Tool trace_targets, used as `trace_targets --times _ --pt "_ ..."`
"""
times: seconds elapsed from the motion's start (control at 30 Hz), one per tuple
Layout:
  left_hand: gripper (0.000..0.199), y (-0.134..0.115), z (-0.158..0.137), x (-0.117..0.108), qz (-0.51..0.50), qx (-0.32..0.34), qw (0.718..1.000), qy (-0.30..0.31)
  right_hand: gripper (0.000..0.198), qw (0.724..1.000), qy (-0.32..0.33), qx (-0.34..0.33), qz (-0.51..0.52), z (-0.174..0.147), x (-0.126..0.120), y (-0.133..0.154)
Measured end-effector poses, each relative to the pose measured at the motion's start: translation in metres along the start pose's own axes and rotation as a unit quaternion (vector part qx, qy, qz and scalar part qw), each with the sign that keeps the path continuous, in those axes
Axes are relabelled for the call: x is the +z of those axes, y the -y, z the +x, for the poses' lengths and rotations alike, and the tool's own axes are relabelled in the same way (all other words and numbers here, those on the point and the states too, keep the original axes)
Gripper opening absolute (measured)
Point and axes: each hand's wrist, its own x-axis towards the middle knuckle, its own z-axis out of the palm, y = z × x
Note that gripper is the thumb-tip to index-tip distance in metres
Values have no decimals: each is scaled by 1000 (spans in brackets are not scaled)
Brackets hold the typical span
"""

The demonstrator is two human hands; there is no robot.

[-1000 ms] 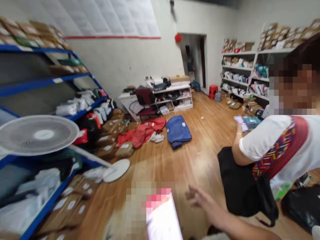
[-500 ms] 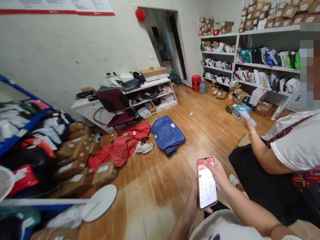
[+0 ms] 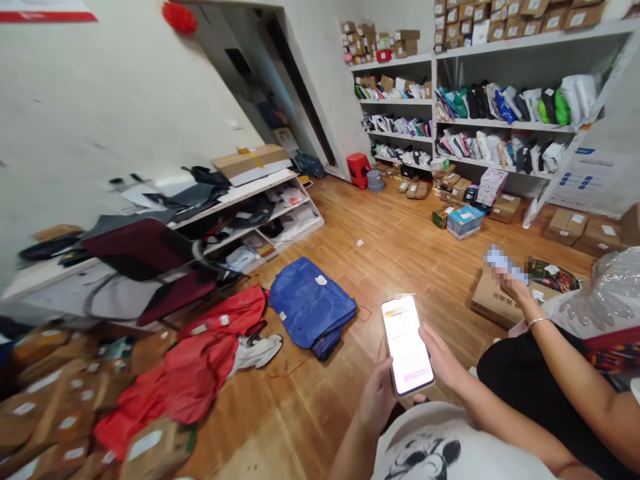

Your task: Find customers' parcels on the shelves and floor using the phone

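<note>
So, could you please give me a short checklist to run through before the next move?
1. Phone supported: ok, with the left hand and right hand both on it.
2. Screen lit and facing up toward the wearer: ok.
3. Screen text readable: cannot tell, too small in the picture.
4. A hand free for something else: not ok, both are at the phone.
5. Blue bundle and red cloth off the floor: not ok, both lie there.
6. Co-worker's hand apart from this phone: ok, off to the right.

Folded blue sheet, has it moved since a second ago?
No; the blue sheet still lies in front of the white shelved desk, beside crumpled red fabric.
</note>
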Motion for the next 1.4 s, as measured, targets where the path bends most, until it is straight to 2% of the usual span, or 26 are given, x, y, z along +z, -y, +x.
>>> trace_targets --times 0.13,0.23,0.43,0.57,0.73,0.9,1.0,1.13,1.27,1.4 --pt "106 -26 40 -10 37 -34 998 40 51 1000 9 -13 -8 21 -6 8" --pt "116 -45 74 -18 70 -58 994 62 54 999 -13 -30 -4 46 -9 13" --pt "115 -95 150 -37 121 -99 984 85 59 997 -59 -42 -3 121 -4 23" --pt "109 -137 208 -51 104 -121 982 106 64 996 -73 -57 -18 185 0 36" --pt "114 -181 285 -68 86 -124 984 98 62 994 -85 -66 -28 266 2 58" --pt "109 -225 359 -67 129 -166 962 171 67 988 -128 -86 -19 330 -6 73" --pt "108 -240 403 -54 145 -195 949 201 66 981 -166 -99 -9 359 -23 81" --pt "110 -238 467 -35 149 -229 936 221 51 968 -219 -119 -28 396 -58 93" --pt "110 -230 539 -8 169 -232 922 260 45 958 -250 -136 -40 438 -110 109" --pt "114 -222 619 25 180 -242 914 272 61 963 -229 -138 -32 480 -173 137"
